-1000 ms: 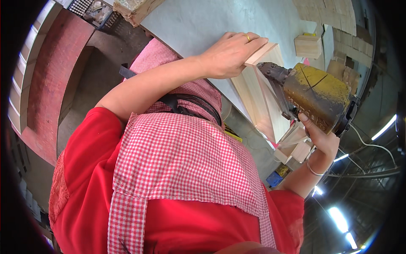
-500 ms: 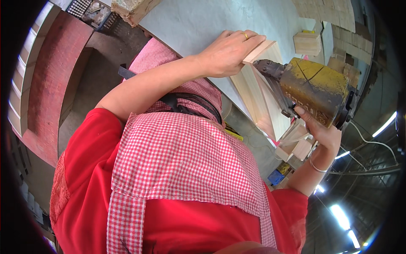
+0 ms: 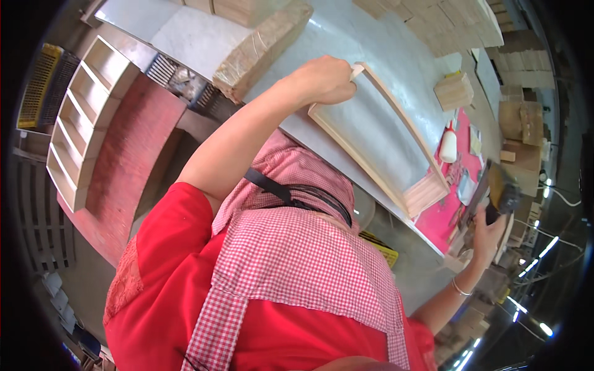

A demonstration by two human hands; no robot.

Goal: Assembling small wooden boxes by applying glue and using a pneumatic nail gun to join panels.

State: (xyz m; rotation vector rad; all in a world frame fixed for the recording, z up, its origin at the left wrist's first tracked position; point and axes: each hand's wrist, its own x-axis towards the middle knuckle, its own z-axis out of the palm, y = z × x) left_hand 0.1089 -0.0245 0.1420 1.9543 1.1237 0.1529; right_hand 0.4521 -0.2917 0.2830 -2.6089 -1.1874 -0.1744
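Note:
A rectangular wooden frame lies on the pale worktable, long and narrow, with its far end piece nearest the pink sheet. My left hand is closed on the frame's left end, fingers wrapped over it, so that end is mostly hidden. Off to the right, my right hand grips a nail gun with a worn yellow body. The gun is apart from the frame and smeared by motion.
A white bottle with a red tip rests on the pink sheet. Stacked wood blocks stand farther back. A tape-wrapped bundle sits left of the frame. A compartmented wooden tray rests beside a red board.
My right hand has drawn the nail gun away from the frame, to the right and down. The frame has gone from tilted up to lying flat, my left hand still on it.

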